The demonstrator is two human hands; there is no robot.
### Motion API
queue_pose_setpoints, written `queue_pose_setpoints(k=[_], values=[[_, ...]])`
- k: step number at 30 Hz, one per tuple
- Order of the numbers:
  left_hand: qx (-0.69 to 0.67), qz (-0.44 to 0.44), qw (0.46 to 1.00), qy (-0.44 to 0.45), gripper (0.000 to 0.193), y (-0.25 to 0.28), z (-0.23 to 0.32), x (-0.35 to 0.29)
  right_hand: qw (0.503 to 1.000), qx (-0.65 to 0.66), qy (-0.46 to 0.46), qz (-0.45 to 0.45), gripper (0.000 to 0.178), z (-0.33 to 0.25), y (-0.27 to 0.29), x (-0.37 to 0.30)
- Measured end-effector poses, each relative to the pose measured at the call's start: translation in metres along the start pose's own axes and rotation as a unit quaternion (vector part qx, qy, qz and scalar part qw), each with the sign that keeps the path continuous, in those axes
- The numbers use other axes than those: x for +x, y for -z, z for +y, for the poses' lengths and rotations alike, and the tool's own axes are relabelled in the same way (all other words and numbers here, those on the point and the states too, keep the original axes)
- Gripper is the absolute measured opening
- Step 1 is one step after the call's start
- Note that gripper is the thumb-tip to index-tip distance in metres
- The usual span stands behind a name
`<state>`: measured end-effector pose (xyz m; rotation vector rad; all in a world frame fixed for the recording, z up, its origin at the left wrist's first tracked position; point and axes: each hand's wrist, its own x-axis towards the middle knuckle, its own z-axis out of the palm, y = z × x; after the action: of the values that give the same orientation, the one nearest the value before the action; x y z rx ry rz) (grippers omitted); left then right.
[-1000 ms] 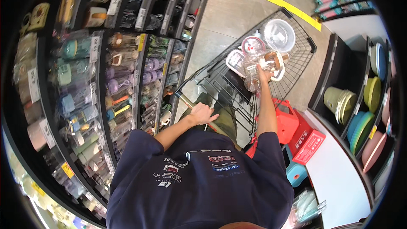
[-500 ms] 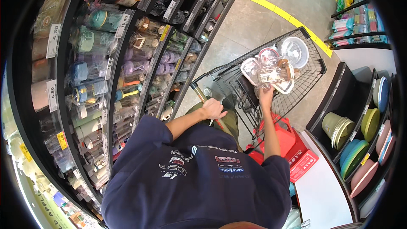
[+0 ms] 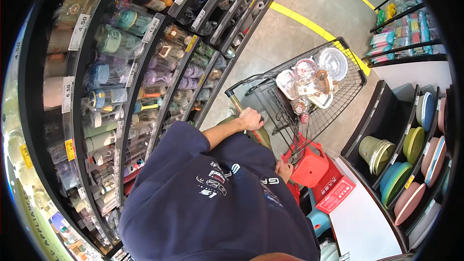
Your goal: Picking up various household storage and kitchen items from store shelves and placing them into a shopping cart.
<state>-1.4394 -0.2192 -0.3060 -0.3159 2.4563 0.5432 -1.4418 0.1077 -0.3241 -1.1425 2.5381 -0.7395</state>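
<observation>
Stands behind the shopping cart (image 3: 363, 78), with the left hand (image 3: 251, 118) wrapped firmly round the cart handle (image 3: 235, 101), in from its left end. Has the right hand (image 3: 284, 169) low, toward the handle's right end, fingers curled beside a red plastic piece (image 3: 304, 171); cannot tell, with the shirt close in front, whether clamped on the bar or just lying against it. Carries, in the basket, a round tub (image 3: 333, 63) near the far left corner, a clear container with a red rim (image 3: 305, 69) nearer the left edge, and a wrapped brown-topped item (image 3: 323, 78) just beside. Judging by the hold, seems to be at the step of handling the cart rather than its load. For any push next, take an even grip at both ends and steer clear of the display shelves (image 3: 256, 25).
</observation>
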Motion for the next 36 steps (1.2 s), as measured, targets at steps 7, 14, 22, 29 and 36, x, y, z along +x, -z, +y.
queue_pose_setpoints(k=[7,14,22,29,36], values=[[0.000,-0.003,1.000,0.011,0.049,0.008,0.008,0.023,0.998,-0.060,0.006,0.035,0.024,0.025,0.006,0.030],[-0.041,0.035,0.998,0.021,0.052,0.003,-0.002,0.043,0.997,-0.059,0.043,0.031,0.025,0.032,0.030,0.067],[-0.152,0.139,0.978,-0.024,0.042,0.031,-0.019,0.066,0.997,-0.058,0.056,-0.003,0.027,0.041,0.055,0.126],[-0.389,0.425,0.814,0.077,0.024,0.122,-0.091,0.089,0.994,-0.089,0.062,-0.006,0.028,0.058,0.061,0.183],[-0.341,0.448,0.707,0.427,0.042,0.148,-0.281,0.151,0.991,-0.093,0.091,-0.039,0.028,0.068,0.070,0.242]])
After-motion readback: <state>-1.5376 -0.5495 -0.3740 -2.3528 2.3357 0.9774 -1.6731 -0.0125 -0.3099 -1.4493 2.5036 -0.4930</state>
